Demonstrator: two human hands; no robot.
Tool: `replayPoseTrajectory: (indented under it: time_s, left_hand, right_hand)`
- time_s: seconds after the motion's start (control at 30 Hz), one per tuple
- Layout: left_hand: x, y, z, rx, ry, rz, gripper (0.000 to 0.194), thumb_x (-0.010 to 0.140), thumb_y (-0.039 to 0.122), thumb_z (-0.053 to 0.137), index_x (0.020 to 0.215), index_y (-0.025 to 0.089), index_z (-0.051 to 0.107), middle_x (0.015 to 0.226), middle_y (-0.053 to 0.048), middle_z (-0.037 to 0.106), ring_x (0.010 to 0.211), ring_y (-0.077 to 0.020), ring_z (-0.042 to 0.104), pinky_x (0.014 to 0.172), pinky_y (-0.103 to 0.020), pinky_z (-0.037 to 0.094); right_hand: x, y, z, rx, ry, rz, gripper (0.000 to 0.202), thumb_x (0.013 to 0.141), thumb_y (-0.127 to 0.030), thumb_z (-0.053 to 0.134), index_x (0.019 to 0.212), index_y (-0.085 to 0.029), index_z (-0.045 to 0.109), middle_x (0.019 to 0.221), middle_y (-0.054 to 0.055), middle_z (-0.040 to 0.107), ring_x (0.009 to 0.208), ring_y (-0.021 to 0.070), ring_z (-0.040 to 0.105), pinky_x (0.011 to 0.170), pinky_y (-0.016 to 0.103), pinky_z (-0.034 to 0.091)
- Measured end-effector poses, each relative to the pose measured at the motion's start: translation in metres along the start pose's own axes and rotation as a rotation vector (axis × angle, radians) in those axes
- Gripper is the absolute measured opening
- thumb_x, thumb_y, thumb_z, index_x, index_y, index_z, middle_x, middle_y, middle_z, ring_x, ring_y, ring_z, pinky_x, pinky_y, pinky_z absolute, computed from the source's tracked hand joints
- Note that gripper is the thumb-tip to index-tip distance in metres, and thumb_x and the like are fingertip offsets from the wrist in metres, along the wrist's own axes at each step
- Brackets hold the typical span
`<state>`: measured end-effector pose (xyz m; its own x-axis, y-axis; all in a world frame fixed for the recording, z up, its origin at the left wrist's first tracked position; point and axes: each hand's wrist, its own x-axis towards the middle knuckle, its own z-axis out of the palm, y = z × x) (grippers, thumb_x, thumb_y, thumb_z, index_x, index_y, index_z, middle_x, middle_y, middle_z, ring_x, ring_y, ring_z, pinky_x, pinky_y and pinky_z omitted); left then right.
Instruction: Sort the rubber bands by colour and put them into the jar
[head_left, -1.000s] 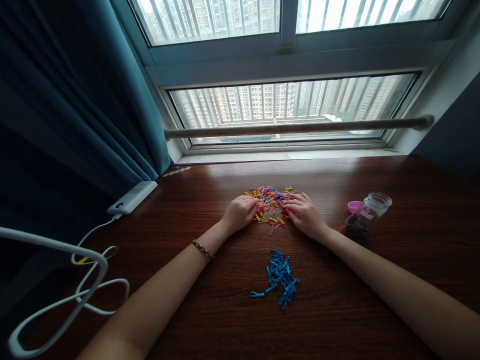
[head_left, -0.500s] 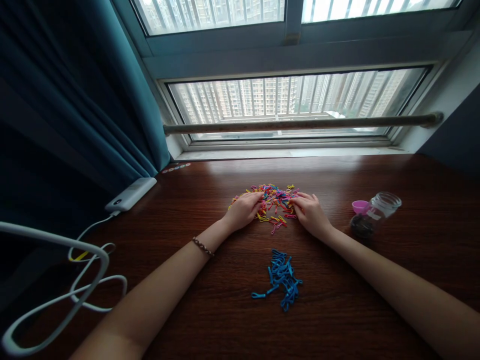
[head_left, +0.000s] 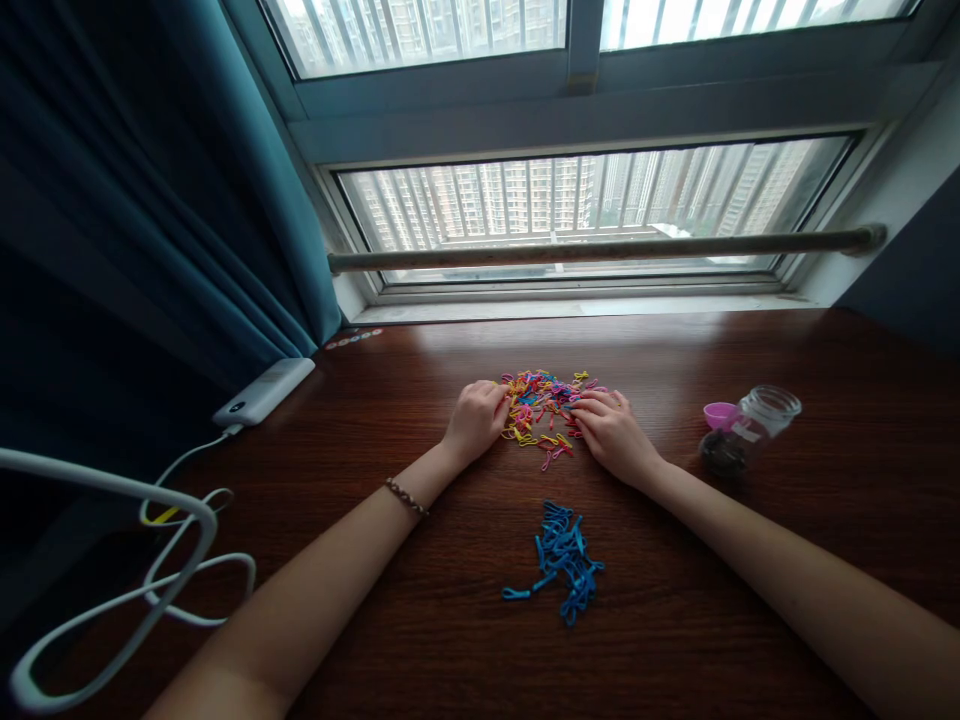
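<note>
Spotter: What does your feed give you?

Operator: From the head camera I see my left hand (head_left: 476, 420) at the left edge of a multicoloured heap (head_left: 541, 390) of small looped pieces. Its fingers curl inward against the edge. My right hand (head_left: 616, 435) flanks the other side, its fingers reaching over the pieces there.

Spotter: Are you gripping anything?

Operator: I can't tell. The left fingertips are partly hidden, and the right ones merge with the pieces; I can't make out a piece pinched in either.

Spotter: And the blue ones?

Operator: A blue heap (head_left: 564, 555) lies on the desk (head_left: 675, 620) nearer to me, well apart from the mixed one, with one piece straggling off its left side. I also spot blue among the mixed colours, so I read the separation as partial.

Spotter: Anything else around?

Operator: To the right, a clear jar (head_left: 772, 405) with something dark low down, and a pink cup (head_left: 720, 415) beside it. At the far left, a white device (head_left: 266, 390) with a cable (head_left: 191, 505) looping towards me. Neither hand touches those.
</note>
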<state>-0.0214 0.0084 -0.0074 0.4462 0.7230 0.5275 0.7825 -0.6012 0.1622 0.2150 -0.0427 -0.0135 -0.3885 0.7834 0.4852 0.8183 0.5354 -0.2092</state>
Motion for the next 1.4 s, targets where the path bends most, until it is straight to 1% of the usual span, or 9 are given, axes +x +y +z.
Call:
replayPoseTrajectory:
  time_s: [0.1, 0.23, 0.47, 0.63, 0.77, 1.0, 1.17, 1.3, 1.4]
  left_hand:
    - [0.0, 0.004, -0.005, -0.024, -0.03, 0.096, 0.024, 0.085, 0.024, 0.044, 0.104, 0.02, 0.058, 0.106, -0.007, 0.06, 0.106, -0.0214, 0.049, 0.091, -0.039, 0.037]
    - [0.0, 0.01, -0.008, -0.067, -0.173, 0.241, 0.033, 0.087, 0.021, 0.04, 0.118, 0.025, 0.049, 0.123, -0.004, 0.053, 0.124, -0.0199, 0.034, 0.103, -0.044, 0.021]
    - [-0.001, 0.007, -0.004, -0.095, -0.245, 0.226, 0.029, 0.088, 0.023, 0.038, 0.112, 0.025, 0.054, 0.122, -0.005, 0.054, 0.124, -0.0212, 0.036, 0.103, -0.05, 0.017]
    - [-0.001, 0.006, -0.003, -0.103, -0.221, 0.22, 0.027, 0.087, 0.021, 0.039, 0.108, 0.021, 0.057, 0.118, -0.008, 0.056, 0.119, -0.0206, 0.042, 0.103, -0.047, 0.021]
    - [0.0, 0.003, 0.0, -0.162, -0.133, 0.173, 0.028, 0.086, 0.02, 0.04, 0.11, 0.019, 0.055, 0.115, -0.009, 0.056, 0.111, -0.0204, 0.048, 0.099, -0.042, 0.032]
    - [0.001, -0.007, 0.0, -0.32, 0.075, -0.084, 0.011, 0.079, 0.02, 0.052, 0.087, 0.017, 0.059, 0.088, -0.005, 0.063, 0.083, -0.0173, 0.059, 0.077, -0.031, 0.048]
    - [0.0, -0.013, 0.002, -0.4, 0.13, -0.221, 0.012, 0.076, 0.019, 0.055, 0.087, 0.017, 0.059, 0.082, -0.003, 0.065, 0.075, -0.0156, 0.062, 0.071, -0.029, 0.051]
    - [0.0, -0.013, 0.004, -0.469, 0.139, -0.228, 0.02, 0.078, 0.018, 0.053, 0.097, 0.018, 0.058, 0.087, -0.004, 0.067, 0.079, -0.0156, 0.063, 0.075, -0.03, 0.052]
    - [0.001, -0.013, 0.003, -0.431, 0.145, -0.186, 0.02, 0.079, 0.018, 0.051, 0.097, 0.017, 0.06, 0.093, -0.005, 0.066, 0.085, -0.0171, 0.062, 0.08, -0.032, 0.05]
  right_hand:
    - [0.001, 0.004, 0.001, 0.078, 0.079, 0.023, 0.022, 0.085, -0.018, 0.043, 0.089, -0.018, 0.064, 0.102, 0.007, 0.063, 0.098, 0.0209, 0.053, 0.091, 0.04, 0.037]
    - [0.001, 0.008, 0.003, 0.229, 0.198, 0.07, 0.02, 0.083, -0.018, 0.046, 0.089, -0.017, 0.065, 0.097, 0.008, 0.064, 0.089, 0.019, 0.058, 0.082, 0.032, 0.046]
    - [0.003, 0.001, -0.007, 0.401, 0.248, 0.15, 0.017, 0.08, -0.018, 0.049, 0.082, -0.02, 0.065, 0.084, 0.005, 0.066, 0.083, 0.019, 0.059, 0.08, 0.032, 0.046]
    - [0.005, -0.004, -0.01, 0.49, 0.246, 0.174, 0.015, 0.079, -0.019, 0.051, 0.081, -0.02, 0.066, 0.082, 0.004, 0.066, 0.08, 0.0181, 0.06, 0.079, 0.031, 0.046]
    - [0.004, -0.004, -0.008, 0.589, 0.236, 0.226, 0.014, 0.079, -0.023, 0.053, 0.083, -0.019, 0.066, 0.083, 0.005, 0.066, 0.079, 0.0182, 0.06, 0.074, 0.031, 0.048]
    - [0.003, 0.001, -0.002, 0.812, 0.213, 0.372, 0.017, 0.072, -0.03, 0.062, 0.081, -0.017, 0.065, 0.081, 0.006, 0.066, 0.076, 0.0185, 0.062, 0.074, 0.034, 0.051]
    - [0.006, -0.01, -0.008, 1.092, 0.067, 0.441, 0.023, 0.065, -0.031, 0.068, 0.082, -0.016, 0.065, 0.08, 0.004, 0.067, 0.071, 0.0161, 0.063, 0.068, 0.031, 0.053]
    - [0.005, -0.03, -0.019, 1.31, -0.18, 0.359, 0.021, 0.066, -0.03, 0.068, 0.08, -0.015, 0.065, 0.071, 0.002, 0.065, 0.06, 0.0122, 0.061, 0.058, 0.025, 0.052]
    - [0.002, -0.042, -0.029, 1.372, -0.452, 0.252, 0.021, 0.068, -0.03, 0.066, 0.082, -0.013, 0.065, 0.067, 0.001, 0.064, 0.06, 0.012, 0.061, 0.059, 0.023, 0.051]
